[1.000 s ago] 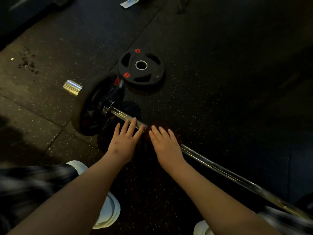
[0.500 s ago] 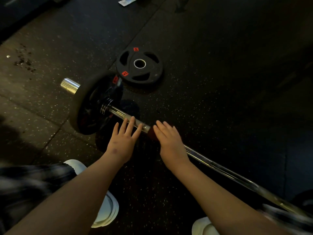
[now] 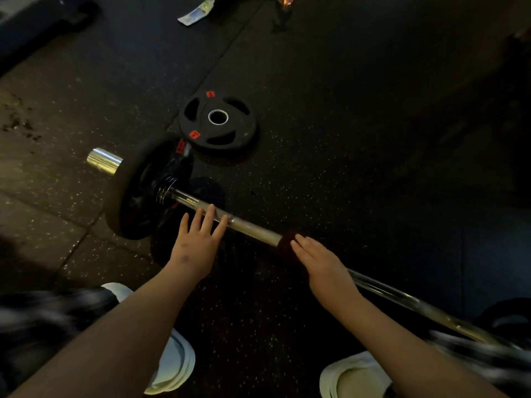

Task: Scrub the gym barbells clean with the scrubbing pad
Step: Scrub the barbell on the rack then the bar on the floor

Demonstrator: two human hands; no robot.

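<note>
A chrome barbell (image 3: 253,229) lies diagonally on the dark rubber floor, running from upper left to lower right. A black weight plate (image 3: 138,193) is loaded on its left end. My left hand (image 3: 196,242) rests on the bar with straight, spread fingers, near the plate. Farther right, my right hand (image 3: 321,267) presses flat, fingers straight, on a dark red scrubbing pad (image 3: 287,238) that sits on the bar; most of the pad is hidden under the hand.
A loose black weight plate (image 3: 217,122) with red labels lies flat on the floor behind the bar. My white shoes (image 3: 172,366) stand near the bottom. A paper scrap (image 3: 195,12) and debris (image 3: 20,122) lie farther off.
My right hand has slid with the pad to the right along the bar, away from my left hand. My left hand stays near the plate.
</note>
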